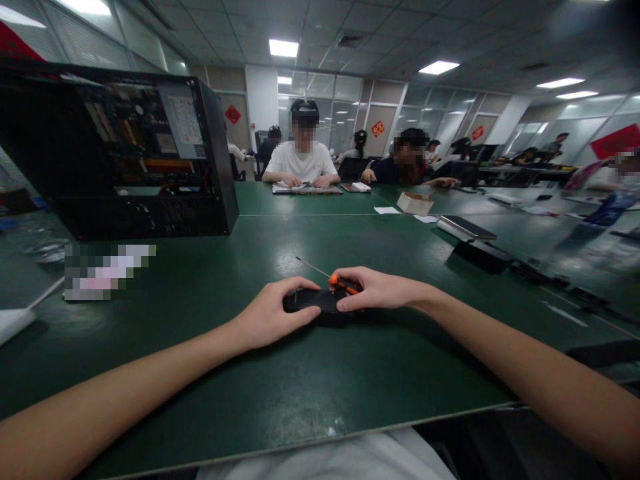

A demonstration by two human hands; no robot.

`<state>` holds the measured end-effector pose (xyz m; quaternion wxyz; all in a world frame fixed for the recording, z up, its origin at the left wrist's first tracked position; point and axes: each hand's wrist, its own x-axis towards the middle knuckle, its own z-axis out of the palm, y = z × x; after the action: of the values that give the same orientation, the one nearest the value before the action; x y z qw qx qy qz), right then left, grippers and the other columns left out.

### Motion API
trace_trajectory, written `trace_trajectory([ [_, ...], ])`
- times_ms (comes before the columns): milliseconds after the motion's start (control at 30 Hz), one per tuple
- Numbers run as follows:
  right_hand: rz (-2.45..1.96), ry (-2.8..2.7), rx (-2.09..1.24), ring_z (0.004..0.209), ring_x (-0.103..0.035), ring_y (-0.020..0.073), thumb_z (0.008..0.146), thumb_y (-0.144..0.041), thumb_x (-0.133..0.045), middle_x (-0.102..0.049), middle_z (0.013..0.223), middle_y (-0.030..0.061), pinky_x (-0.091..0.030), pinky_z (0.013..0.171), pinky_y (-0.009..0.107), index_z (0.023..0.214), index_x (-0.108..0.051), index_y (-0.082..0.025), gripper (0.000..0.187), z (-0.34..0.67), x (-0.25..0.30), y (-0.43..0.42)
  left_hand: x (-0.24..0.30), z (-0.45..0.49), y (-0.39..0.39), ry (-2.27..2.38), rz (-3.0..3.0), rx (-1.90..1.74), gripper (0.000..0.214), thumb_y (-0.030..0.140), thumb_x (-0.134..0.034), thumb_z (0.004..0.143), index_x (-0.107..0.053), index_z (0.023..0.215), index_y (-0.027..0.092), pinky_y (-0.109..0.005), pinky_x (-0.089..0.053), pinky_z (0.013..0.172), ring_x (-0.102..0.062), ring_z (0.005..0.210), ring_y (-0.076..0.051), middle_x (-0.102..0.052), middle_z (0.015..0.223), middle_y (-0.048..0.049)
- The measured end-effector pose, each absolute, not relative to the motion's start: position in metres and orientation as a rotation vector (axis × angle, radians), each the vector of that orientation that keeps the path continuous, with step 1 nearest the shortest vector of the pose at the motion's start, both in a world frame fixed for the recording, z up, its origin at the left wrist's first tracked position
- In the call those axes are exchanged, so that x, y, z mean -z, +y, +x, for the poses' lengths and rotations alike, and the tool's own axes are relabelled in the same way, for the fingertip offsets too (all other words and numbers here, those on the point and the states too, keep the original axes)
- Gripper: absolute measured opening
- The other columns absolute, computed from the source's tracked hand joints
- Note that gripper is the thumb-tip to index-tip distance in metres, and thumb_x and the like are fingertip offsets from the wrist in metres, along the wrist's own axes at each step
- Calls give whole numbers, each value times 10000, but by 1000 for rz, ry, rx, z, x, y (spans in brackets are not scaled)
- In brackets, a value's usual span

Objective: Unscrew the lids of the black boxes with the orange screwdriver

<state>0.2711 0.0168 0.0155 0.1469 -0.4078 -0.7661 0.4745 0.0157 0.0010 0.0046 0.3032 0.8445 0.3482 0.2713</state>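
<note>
So the black gadget point(311, 301) is flat on the green bench point(300, 380), pretty much dead center in front of the person. Left hand point(274, 308) is half curled, thumb and fingers pinching the gadget's left end. Right hand point(371, 288) has its fingers wrapped round an orange-and-black screwdriver point(346, 285), shaft poking away and leftward, with the thumb on the gadget's right end. Big open-sided computer case point(220, 153) sits further back on the left.

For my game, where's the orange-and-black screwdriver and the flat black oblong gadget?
Orange-and-black screwdriver point(333, 279): head view, orange handle front.
Flat black oblong gadget point(318, 301): head view, middle of top face.
</note>
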Motion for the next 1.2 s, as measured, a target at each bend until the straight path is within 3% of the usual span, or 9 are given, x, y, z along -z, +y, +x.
trace_trajectory([
  [133,-1121,-2271,-1205,711,-508,99,819,-527,-718,-577,832,-17,-398,602,212,1021,-638,-138,445,271,-18,17,-5,15,1,931,2237,-726,341,380,-673,867,-699,1157,202,-328,-500,828,-677,929,-240,-744,1059,-41],
  [300,-1198,-2057,-972,602,-455,95,900,-568,-570,-610,790,6,-355,533,240,1067,-695,-122,493,274,-20,22,-4,16,1,926,2221,-751,342,385,-677,857,-700,1147,206,-342,-518,856,-678,929,-243,-747,1066,-44],
  [567,-1110,-1610,-492,724,-589,137,757,-445,-783,-662,872,21,-486,654,274,983,-671,-183,364,284,-40,21,-3,23,-2,989,2148,-753,343,354,-694,831,-691,1138,200,-359,-520,895,-675,1001,-259,-735,1101,-48],
  [700,-959,-1529,-349,754,-633,148,818,-438,-737,-679,878,13,-531,661,280,1062,-612,-217,352,276,-49,10,-1,32,-7,1074,2082,-811,365,430,-728,806,-716,1098,210,-379,-530,878,-681,992,-274,-746,1076,-52],
  [833,-877,-1549,-293,694,-617,134,888,-480,-663,-686,879,13,-527,592,267,1130,-577,-234,355,268,-52,-2,0,35,-6,1075,2093,-811,368,440,-754,790,-733,1085,221,-393,-526,896,-677,1019,-284,-748,1099,-53],
  [1200,-868,-1670,-309,760,-624,151,903,-522,-633,-666,904,22,-522,623,275,1165,-556,-239,394,262,-51,-9,0,35,-4,1010,2129,-825,322,374,-751,810,-722,1088,215,-373,-495,930,-666,1042,-261,-740,1107,-41],
])
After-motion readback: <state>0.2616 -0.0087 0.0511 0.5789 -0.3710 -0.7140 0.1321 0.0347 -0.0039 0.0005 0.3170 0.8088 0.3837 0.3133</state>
